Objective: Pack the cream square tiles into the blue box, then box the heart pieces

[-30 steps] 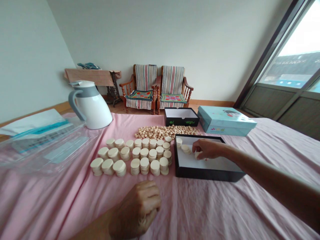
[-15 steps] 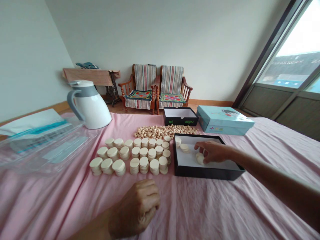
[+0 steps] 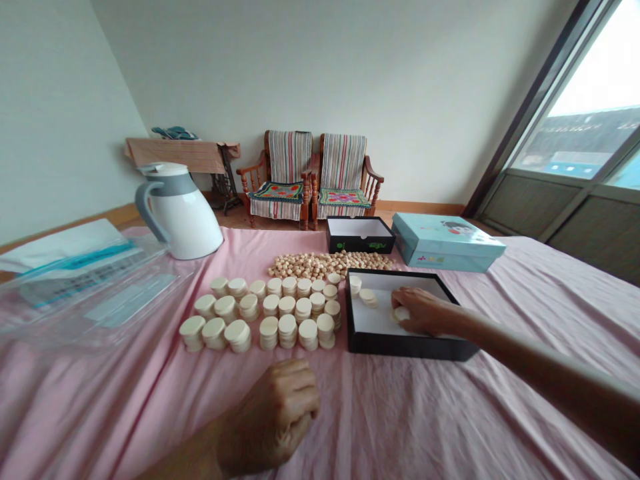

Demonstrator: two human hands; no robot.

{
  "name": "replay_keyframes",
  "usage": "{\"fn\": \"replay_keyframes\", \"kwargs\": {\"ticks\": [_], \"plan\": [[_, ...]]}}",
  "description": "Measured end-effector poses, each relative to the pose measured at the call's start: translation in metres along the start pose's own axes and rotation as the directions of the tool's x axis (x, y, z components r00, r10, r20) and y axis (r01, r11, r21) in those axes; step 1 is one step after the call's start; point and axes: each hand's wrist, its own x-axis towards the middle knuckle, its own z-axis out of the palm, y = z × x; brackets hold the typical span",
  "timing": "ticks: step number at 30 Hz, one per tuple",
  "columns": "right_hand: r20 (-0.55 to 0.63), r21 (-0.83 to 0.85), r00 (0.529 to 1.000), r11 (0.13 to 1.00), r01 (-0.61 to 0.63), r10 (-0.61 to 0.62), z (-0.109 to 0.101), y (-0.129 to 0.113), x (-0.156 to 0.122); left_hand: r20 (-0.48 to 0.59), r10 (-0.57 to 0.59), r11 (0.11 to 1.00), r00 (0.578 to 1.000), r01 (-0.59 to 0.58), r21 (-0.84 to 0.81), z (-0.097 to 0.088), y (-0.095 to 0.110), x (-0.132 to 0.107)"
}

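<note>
My right hand (image 3: 421,311) reaches down into a shallow black box (image 3: 413,347) with a white inside. Its fingers are curled around some pale round discs (image 3: 399,314), partly hidden under the hand. Left of them in the same box lie a few leaning discs (image 3: 368,297) and a small stack (image 3: 355,285). My left hand (image 3: 283,413) rests as a loose fist on the cloth, with nothing visible in it. Beyond it stand several disc stacks in rows, such as the front stack (image 3: 287,331).
A heap of small wooden pieces (image 3: 305,265) lies behind the stacks. Farther back are another black box (image 3: 360,244) and a light blue box (image 3: 450,247). On the left are a white jug (image 3: 193,223) and clear plastic packaging (image 3: 115,293). Pink cloth (image 3: 360,413) covers the table.
My right hand has lowered inside the black box, and its fingers have closed in on the discs there. My left hand has stayed in place.
</note>
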Motion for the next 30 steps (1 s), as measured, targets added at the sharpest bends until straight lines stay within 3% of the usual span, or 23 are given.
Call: {"fn": "replay_keyframes", "kwargs": {"ticks": [17, 25, 30], "plan": [[-0.042, -0.018, 0.993, 0.994, -0.110, 0.109, 0.006, -0.004, 0.004, -0.001, 0.003, 1.000, 1.000, -0.003, 0.015, 0.001, 0.000, -0.002], [-0.254, 0.106, 0.965, 0.993, -0.043, 0.069, -0.018, -0.025, 0.018, 0.012, 0.004, 1.000, 1.000, -0.004, -0.002, 0.001, 0.000, -0.001], [-0.250, 0.093, 0.966, 0.995, -0.047, 0.069, -0.021, -0.038, 0.038, 0.012, -0.003, 1.000, 1.000, 0.003, 0.000, 0.000, 0.001, -0.001]]}}
